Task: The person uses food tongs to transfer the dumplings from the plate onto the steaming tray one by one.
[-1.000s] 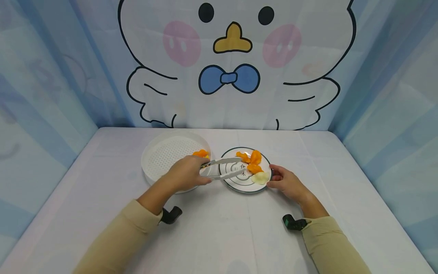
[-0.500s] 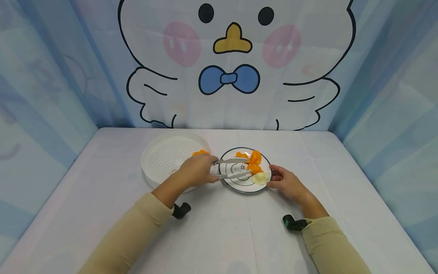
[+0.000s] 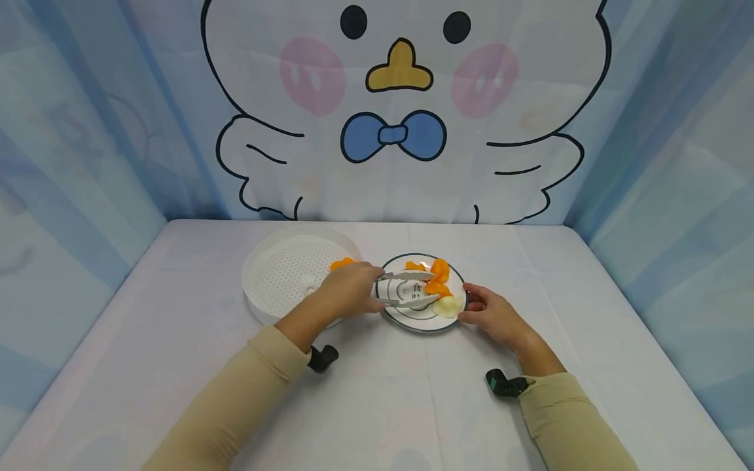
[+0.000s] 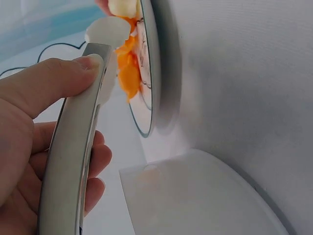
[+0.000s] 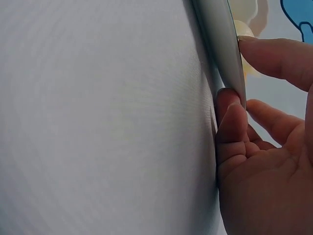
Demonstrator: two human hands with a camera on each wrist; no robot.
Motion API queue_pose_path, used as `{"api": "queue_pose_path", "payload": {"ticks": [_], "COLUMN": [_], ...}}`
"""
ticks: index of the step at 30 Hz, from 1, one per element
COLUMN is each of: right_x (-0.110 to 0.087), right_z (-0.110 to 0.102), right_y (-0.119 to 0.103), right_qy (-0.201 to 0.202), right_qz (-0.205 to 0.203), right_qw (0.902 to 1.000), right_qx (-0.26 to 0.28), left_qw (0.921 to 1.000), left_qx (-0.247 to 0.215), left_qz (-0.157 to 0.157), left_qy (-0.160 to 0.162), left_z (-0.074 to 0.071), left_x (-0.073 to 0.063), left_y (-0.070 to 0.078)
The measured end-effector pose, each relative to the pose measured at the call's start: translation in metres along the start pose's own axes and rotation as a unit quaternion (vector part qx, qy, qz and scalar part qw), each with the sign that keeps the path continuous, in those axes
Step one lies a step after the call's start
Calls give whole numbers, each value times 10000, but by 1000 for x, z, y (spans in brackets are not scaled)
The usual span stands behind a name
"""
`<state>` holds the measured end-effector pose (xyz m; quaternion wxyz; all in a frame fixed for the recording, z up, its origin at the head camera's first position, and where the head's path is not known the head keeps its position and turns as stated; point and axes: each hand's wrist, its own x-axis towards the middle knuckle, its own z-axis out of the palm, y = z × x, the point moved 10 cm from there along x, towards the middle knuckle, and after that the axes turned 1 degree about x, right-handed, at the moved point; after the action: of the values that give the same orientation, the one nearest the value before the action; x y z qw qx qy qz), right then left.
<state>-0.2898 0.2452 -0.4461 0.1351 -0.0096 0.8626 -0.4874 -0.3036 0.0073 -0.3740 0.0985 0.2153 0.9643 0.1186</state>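
My left hand (image 3: pixel 349 291) grips a pair of tongs (image 4: pixel 73 142) with pale handles and white tips. The spread tips reach over the plate (image 3: pixel 406 319), close to the orange pieces (image 3: pixel 438 269). Beside these on the white, dark-rimmed plate lies a pale yellow piece (image 3: pixel 448 307). At the plate's right edge my right hand (image 3: pixel 491 316) holds the rim, its thumb at the top and fingers curled under, as the right wrist view shows. Below the left forearm's hand sits a round white perforated tray (image 3: pixel 283 261), with an orange piece (image 3: pixel 341 263) at its right side, partly hidden by the hand.
A white cloth covers the table (image 3: pixel 389 405). Behind it hangs a curtain (image 3: pixel 400 190) with a cartoon bird, and blue curtains stand at both sides. The tray's right wall is close beside the plate.
My left hand has moved to the right with the tongs, bringing their tips from the plate's middle up to the orange pieces. The right hand and plate stay where they were.
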Motion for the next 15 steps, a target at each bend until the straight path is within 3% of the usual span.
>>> {"api": "queue_pose_path", "payload": {"ticks": [15], "right_x": [0], "right_z": [0], "right_y": [0], "right_qy": [54], "right_qz": [59], "right_qw": [10000], "right_qx": [24], "left_qw": [9992], "left_qx": [-298], "left_qz": [-92], "left_qy": [-261], "left_z": [8], "left_x": [11], "left_y": [-5]}}
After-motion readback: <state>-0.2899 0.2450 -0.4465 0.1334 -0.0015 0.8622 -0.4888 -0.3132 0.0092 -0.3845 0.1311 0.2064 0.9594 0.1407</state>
